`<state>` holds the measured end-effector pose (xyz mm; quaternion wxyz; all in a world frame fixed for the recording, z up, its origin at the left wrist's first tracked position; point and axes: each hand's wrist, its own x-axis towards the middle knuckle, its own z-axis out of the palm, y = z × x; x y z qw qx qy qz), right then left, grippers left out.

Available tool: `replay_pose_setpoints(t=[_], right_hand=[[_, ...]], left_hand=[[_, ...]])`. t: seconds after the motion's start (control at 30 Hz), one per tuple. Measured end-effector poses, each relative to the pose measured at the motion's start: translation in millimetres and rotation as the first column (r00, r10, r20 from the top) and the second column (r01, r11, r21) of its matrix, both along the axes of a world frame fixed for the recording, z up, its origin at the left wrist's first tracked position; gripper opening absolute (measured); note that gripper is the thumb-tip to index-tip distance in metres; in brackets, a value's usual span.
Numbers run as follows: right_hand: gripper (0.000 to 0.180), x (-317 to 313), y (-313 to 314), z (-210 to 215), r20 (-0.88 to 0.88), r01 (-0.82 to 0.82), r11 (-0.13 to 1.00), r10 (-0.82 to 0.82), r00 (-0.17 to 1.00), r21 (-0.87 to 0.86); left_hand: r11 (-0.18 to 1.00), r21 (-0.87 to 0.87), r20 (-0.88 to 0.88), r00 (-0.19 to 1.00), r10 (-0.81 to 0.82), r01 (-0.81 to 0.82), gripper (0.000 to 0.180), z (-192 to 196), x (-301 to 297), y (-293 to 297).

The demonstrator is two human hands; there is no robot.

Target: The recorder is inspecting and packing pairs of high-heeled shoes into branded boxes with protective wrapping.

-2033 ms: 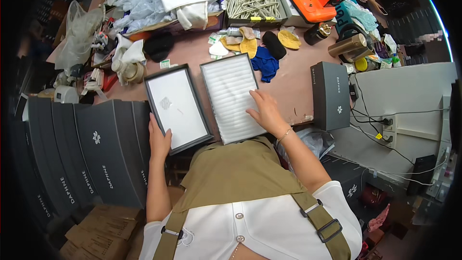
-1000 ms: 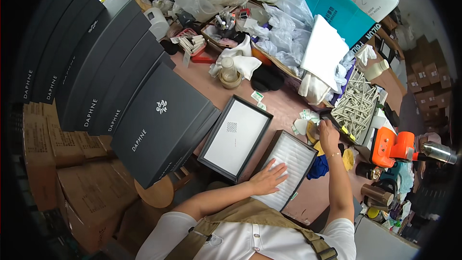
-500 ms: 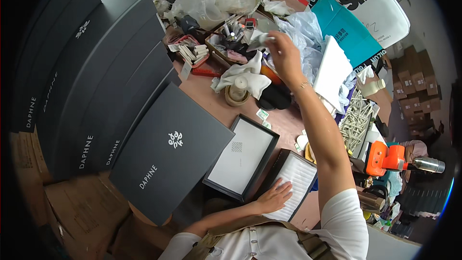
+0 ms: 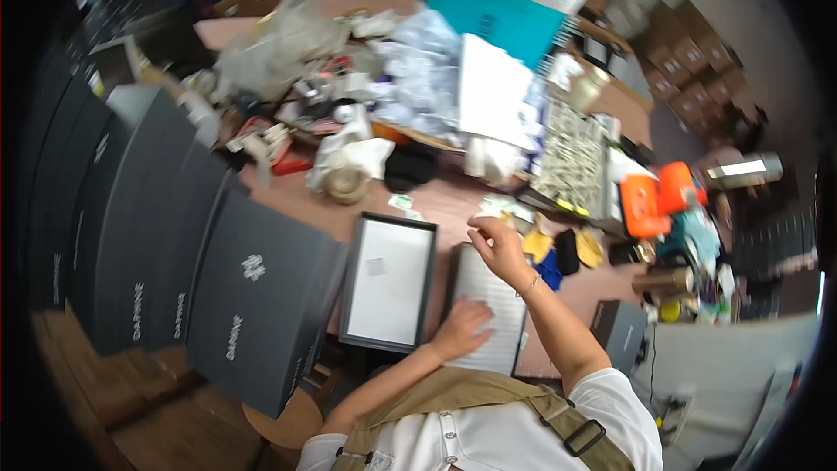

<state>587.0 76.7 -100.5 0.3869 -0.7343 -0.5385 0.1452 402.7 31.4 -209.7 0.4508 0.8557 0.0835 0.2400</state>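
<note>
A white ribbed panel (image 4: 499, 292) lies on the brown table (image 4: 453, 196) in front of me. My left hand (image 4: 460, 328) rests flat on its near end, fingers spread. My right hand (image 4: 495, 244) hovers over the panel's far end with its fingers curled; the blur hides whether anything small is in them. Just left of the panel lies a black-framed shallow box (image 4: 388, 283) with a white inside.
A fanned stack of dark flat boxes (image 4: 227, 296) fills the left side. Crumpled plastic bags (image 4: 288, 44), white cloth, a tape roll (image 4: 347, 183) and a teal box (image 4: 497, 13) crowd the far table. An orange tool (image 4: 654, 196) and a dark grey box (image 4: 621, 331) sit at right.
My right hand has drawn back from the far clutter to just above the panel's top edge. My left hand stays on the panel. The view has swung right.
</note>
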Motion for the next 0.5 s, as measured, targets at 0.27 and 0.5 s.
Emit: replay_pose_setpoints(t=[0.27, 0.5], right_hand=[[0.018, -13.7, -245.1, -18.6, -0.262, 0.460, 0.863, -0.502, 0.824, -0.207], [0.018, -37.1, -281.5, -24.7, -0.235, 0.330, 0.936, -0.351, 0.906, -0.124]], left_hand=[[0.850, -0.113, 0.251, 0.843, -0.476, 0.514, 0.026, 298.7, 18.3, 19.8], [0.589, 0.065, 0.268, 0.554, -0.788, 0.806, 0.026, 384.1, 31.6, -72.2]])
